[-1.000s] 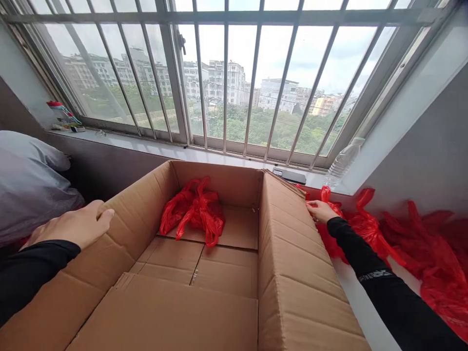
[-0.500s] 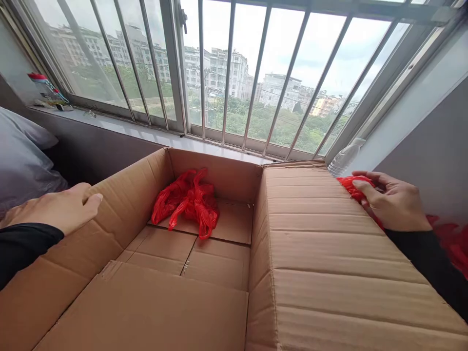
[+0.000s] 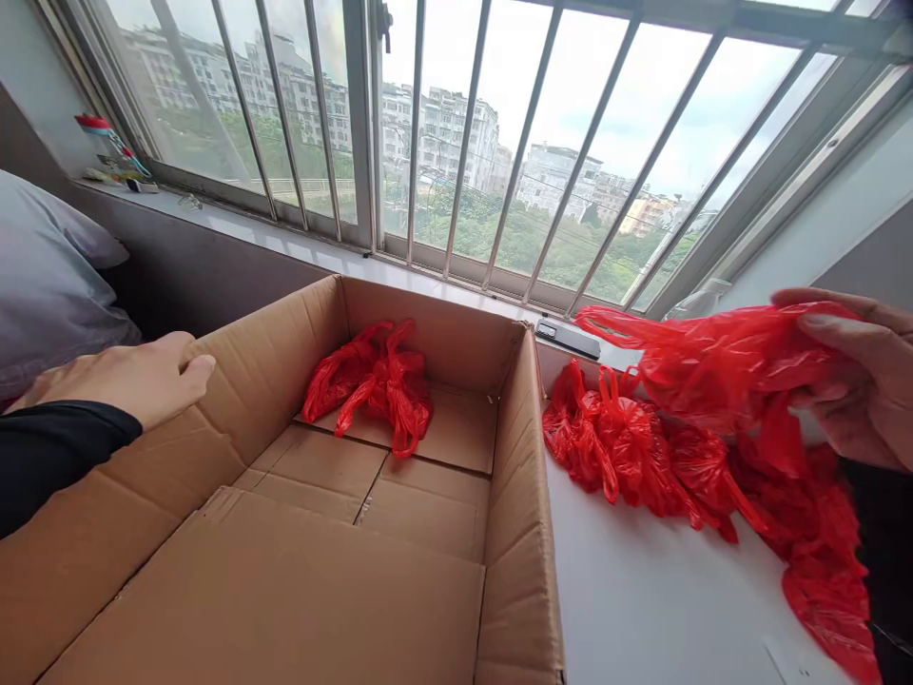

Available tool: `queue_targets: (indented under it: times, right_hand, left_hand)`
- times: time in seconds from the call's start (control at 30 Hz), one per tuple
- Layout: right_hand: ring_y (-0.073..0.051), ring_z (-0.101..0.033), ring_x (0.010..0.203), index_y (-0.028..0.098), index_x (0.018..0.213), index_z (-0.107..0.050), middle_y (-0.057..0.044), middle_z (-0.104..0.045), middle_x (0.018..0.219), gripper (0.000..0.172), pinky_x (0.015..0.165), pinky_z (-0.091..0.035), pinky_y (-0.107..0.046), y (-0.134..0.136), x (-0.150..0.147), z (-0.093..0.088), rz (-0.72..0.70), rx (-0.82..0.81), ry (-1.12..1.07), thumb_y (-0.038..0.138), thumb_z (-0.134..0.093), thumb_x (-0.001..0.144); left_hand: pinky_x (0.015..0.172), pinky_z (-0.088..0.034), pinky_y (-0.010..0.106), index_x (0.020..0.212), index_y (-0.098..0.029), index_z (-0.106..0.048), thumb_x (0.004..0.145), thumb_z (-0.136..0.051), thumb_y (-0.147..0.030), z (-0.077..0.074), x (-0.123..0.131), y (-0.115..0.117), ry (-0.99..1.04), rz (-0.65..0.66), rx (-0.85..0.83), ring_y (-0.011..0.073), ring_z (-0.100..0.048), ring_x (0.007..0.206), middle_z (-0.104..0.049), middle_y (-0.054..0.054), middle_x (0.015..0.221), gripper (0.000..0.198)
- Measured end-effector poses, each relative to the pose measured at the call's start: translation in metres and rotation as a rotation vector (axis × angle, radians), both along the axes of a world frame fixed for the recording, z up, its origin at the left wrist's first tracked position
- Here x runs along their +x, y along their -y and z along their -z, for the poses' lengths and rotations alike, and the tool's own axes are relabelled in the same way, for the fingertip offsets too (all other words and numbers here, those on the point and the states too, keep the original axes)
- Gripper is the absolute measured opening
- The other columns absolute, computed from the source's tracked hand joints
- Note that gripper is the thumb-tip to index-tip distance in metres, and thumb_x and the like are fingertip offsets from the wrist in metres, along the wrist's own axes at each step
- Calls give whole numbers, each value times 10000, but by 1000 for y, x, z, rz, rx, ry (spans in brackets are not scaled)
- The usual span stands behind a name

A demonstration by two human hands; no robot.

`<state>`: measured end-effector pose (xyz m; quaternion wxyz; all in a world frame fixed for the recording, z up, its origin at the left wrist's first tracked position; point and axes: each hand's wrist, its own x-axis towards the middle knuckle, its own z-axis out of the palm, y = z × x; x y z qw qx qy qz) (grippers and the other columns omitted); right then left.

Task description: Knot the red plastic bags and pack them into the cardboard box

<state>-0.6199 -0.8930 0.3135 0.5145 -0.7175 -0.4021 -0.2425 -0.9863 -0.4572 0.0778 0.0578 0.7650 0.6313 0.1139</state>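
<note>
An open cardboard box (image 3: 285,590) fills the lower middle, with knotted red plastic bags (image 3: 399,395) lying at its far end. My left hand (image 3: 128,376) rests on the box's left wall, thumb and fingers closed over its top edge. At the right, my right hand (image 3: 870,366) holds a red plastic bag (image 3: 728,366) raised over the white surface. Below it, several knotted red bags (image 3: 634,447) lie in a row beside the box's right wall. Part of my right hand is cut off by the frame edge.
A barred window with a sill (image 3: 235,224) runs behind the box. On the sill are a red-capped bottle (image 3: 106,143), a clear bottle (image 3: 703,300) and a dark flat object (image 3: 569,338). A grey-white covered bundle (image 3: 49,276) sits at the left.
The right flap no longer covers the right side, so the white surface and the row of red bags show. My right hand has moved right, with a red bag spread from it.
</note>
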Motion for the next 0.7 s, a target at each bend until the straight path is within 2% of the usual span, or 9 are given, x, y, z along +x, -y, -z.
queue_targets:
  times: [0.13, 0.2, 0.27, 0.33, 0.43, 0.47, 0.57, 0.63, 0.7]
  right_hand:
    - [-81, -512, 443, 254, 1011, -761, -44, -639, 687, 281, 370, -438, -204, -63, -32, 12, -436, -63, -241, 349, -732, 748]
    - [-74, -543, 463, 207, 1036, -727, -11, -637, 684, 282, 410, -499, -176, -101, -38, 23, -556, -112, -293, 323, -710, 779]
    - [-63, -559, 469, 181, 1076, -681, 0, -655, 722, 279, 455, -543, -176, -140, -37, 35, -617, -168, -295, 309, -666, 829]
    - [-73, -601, 484, 176, 1165, -624, -10, -681, 784, 314, 490, -578, -206, -174, -33, 48, -604, -424, -184, 325, -607, 889]
    - [-114, -666, 510, 182, 1263, -570, -51, -718, 881, 392, 509, -592, -249, -215, -27, 66, -474, -948, 97, 338, -608, 905]
    - [-126, -671, 509, 186, 1275, -566, -56, -726, 879, 413, 518, -591, -261, -226, -27, 70, -426, -1053, 179, 330, -628, 892]
    - [-199, -710, 622, 179, 1272, -585, -82, -741, 883, 438, 659, -598, -349, -262, -38, 85, -363, -1130, 356, 284, -665, 855]
    - [-271, -723, 855, 180, 1235, -618, -103, -739, 991, 422, 829, -562, -408, -288, -53, 99, -361, -1170, 492, 248, -694, 825]
    - [-301, -674, 1040, 191, 1166, -658, -96, -715, 1106, 405, 935, -513, -412, -311, -69, 118, -393, -1220, 607, 196, -751, 773]
  left_hand:
    - [839, -443, 472, 1233, -141, -574, 867, -193, -588, -12, 3, 19, 25, 0, 1, 412, -614, 1045, -640, 233, 1148, 693]
    - [820, -448, 481, 1199, -138, -590, 852, -176, -600, -16, 4, 27, 37, -3, 23, 406, -621, 1050, -656, 212, 1126, 711]
    - [825, -451, 489, 1193, -132, -583, 861, -160, -581, -19, 5, 33, 42, 6, 24, 411, -621, 1060, -655, 216, 1137, 701]
    - [844, -450, 488, 1196, -118, -568, 886, -171, -529, -21, 6, 35, 44, 15, 1, 426, -617, 1064, -643, 251, 1158, 650]
    - [859, -446, 479, 1198, -123, -554, 905, -187, -503, -22, 6, 37, 49, 16, -12, 435, -614, 1067, -632, 276, 1174, 604]
    - [862, -445, 477, 1203, -130, -549, 909, -186, -501, -22, 7, 38, 50, 14, -12, 434, -614, 1069, -633, 274, 1177, 597]
    - [865, -443, 469, 1215, -146, -540, 916, -185, -489, -22, 7, 39, 51, 4, -9, 431, -615, 1080, -638, 261, 1177, 577]
    - [858, -442, 468, 1210, -146, -541, 917, -183, -481, -21, 7, 40, 51, -8, -5, 435, -616, 1079, -639, 261, 1173, 570]
    - [846, -444, 470, 1189, -136, -550, 918, -182, -479, -20, 7, 41, 53, 0, 1, 440, -619, 1066, -642, 271, 1158, 571]
